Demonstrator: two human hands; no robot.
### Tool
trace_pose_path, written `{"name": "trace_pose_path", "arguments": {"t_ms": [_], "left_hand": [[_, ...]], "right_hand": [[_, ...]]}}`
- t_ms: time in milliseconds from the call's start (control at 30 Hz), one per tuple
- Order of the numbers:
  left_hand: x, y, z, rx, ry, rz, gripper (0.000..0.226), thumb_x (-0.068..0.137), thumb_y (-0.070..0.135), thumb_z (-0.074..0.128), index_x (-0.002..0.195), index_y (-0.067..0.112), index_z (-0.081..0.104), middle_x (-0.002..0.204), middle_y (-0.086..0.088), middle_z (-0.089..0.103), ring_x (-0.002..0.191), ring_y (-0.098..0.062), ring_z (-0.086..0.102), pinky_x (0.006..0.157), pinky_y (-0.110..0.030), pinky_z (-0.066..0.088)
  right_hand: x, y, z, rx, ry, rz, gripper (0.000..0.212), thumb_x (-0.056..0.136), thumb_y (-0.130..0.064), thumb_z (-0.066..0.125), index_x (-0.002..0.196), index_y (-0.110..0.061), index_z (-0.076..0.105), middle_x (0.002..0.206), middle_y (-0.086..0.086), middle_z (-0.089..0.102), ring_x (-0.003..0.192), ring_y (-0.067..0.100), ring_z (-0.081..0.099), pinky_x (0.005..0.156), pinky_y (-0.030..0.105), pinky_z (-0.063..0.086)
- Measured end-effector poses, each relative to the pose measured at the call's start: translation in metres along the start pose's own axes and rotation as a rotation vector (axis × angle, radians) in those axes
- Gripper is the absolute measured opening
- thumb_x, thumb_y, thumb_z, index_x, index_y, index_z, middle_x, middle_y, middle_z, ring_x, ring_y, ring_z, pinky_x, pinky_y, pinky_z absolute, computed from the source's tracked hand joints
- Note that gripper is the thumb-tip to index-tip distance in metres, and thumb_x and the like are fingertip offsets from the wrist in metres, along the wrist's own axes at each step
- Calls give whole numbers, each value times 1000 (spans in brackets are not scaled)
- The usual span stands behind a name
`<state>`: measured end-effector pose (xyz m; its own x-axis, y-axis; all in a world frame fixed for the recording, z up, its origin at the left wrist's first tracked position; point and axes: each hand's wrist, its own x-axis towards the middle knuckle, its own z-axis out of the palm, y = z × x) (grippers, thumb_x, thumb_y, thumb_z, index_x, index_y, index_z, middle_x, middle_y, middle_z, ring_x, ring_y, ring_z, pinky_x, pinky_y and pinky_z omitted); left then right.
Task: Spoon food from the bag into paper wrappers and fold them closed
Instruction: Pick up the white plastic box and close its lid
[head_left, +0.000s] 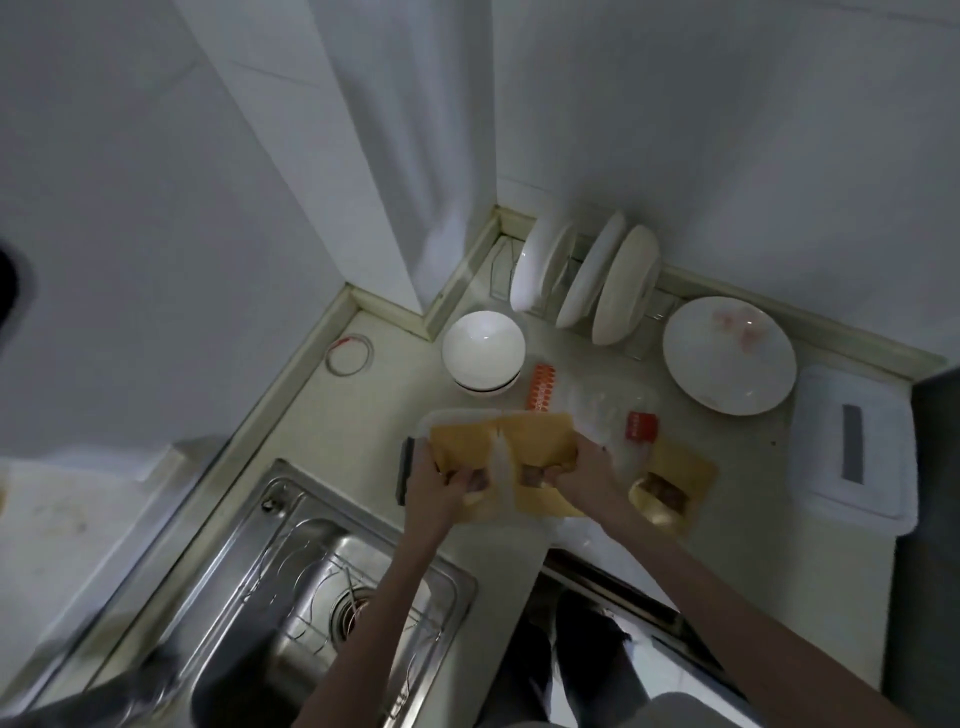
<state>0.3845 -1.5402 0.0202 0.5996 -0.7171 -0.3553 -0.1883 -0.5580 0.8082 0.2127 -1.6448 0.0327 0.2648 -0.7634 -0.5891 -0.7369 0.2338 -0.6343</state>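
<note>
A person stood at a kitchen counter (582, 540) beside a steel sink (291, 587), both hands working on a sheet of yellow paper wrapper (524, 441) spread over a pale cutting board (439, 418). The left hand (441, 480) had its fingers curled around one brownish lump of food (478, 480) at the wrapper's near edge, while the right hand (582, 467) pinched a second lump (530, 475) together with the paper. A white spoon (501, 467) stood blurred between the 2 hands; which hand held it could not be told.

To the right, touching the counter, lay a second yellow wrapper (675, 486) with dark food showing at its open mouth, seemingly filled but not fully folded shut. The clear plastic bag (610, 402), marked with orange and red labels, sat just behind the wrappers, its contents too blurred to judge.

By this evidence the job looked roughly midway: 1 parcel was loaded, another was being filled, and folding remained for both.

Behind stood a white bowl (483, 353), a flat white plate (727, 356), 3 plates upright in a rack (587, 275), and a white lidded container (852, 452) at far right.
</note>
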Motion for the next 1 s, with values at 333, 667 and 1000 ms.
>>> {"name": "trace_pose_path", "arguments": {"t_ms": [333,667,1000], "left_hand": [[17,-5,20,233,-191,-114,40,91,9,53,125,3,34,98,-9,54,100,-34,58,73,-33,39],[19,-15,25,257,-285,-151,52,86,6,60,133,3,36,111,-2,47,116,-28,53,84,-29,39],[6,4,-7,365,-90,311,44,80,-5,52,120,12,56,125,-5,54,117,-21,48,100,-27,34]], "right_hand": [[6,0,36,84,-71,197,84,86,-6,55,147,-4,-2,95,4,45,82,18,49,62,29,44],[8,4,57,84,-69,340,85,83,-3,51,146,0,-6,133,23,42,115,36,50,72,33,43],[-12,-7,-3,141,192,-142,38,79,11,46,92,-18,67,88,-2,67,79,10,63,64,13,48]]}}
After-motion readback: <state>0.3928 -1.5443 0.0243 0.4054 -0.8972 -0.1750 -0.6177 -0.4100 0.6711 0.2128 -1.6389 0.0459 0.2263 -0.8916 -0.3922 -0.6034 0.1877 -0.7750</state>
